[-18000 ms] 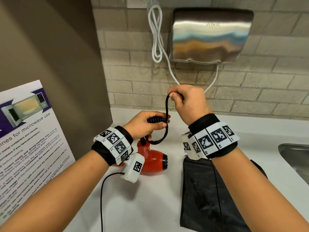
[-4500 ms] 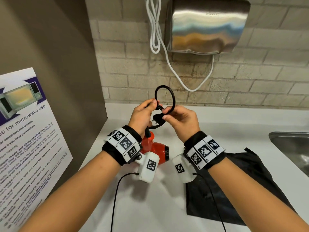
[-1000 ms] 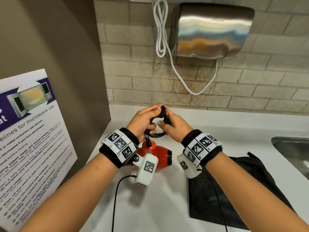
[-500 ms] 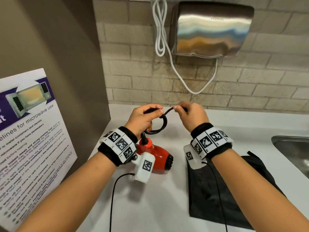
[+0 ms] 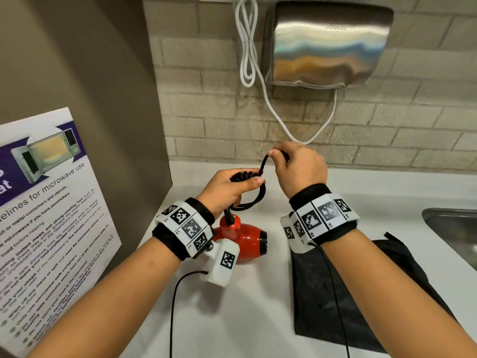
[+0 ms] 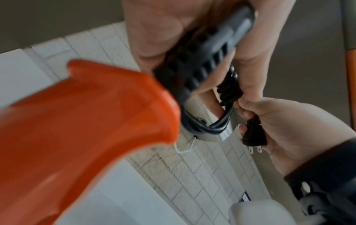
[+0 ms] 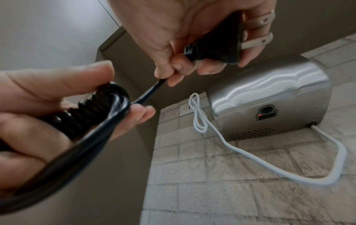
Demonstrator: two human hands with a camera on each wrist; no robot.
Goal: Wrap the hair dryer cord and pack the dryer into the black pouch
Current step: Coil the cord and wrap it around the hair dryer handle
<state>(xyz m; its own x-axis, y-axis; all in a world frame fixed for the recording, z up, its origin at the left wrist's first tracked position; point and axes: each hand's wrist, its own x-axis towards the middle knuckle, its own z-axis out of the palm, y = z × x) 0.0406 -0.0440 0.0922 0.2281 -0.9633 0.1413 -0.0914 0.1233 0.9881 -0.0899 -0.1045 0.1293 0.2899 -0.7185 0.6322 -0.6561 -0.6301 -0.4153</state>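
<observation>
A red hair dryer [image 5: 245,237] sits low under my left wrist; in the left wrist view its red body [image 6: 77,121] fills the foreground. My left hand [image 5: 232,188] grips the wound bundle of black cord [image 7: 86,112], with a loop [image 5: 258,200] hanging below it. My right hand [image 5: 296,169] is up and to the right of it, holding the plug [image 7: 217,45] with its prongs bare and pinching the short cord end taut. The black pouch [image 5: 335,293] lies flat on the counter under my right forearm.
A steel hand dryer [image 5: 327,45] with a white cable [image 5: 247,47] hangs on the brick wall ahead. A microwave poster [image 5: 46,202] leans against the brown side panel on the left. A sink [image 5: 454,228] lies at the right edge. The white counter [image 5: 232,319] runs below.
My hands were together at the bundle a second ago. The right hand has since moved up and to the right with the plug end, drawing the cord tail taut. The left hand keeps its hold.
</observation>
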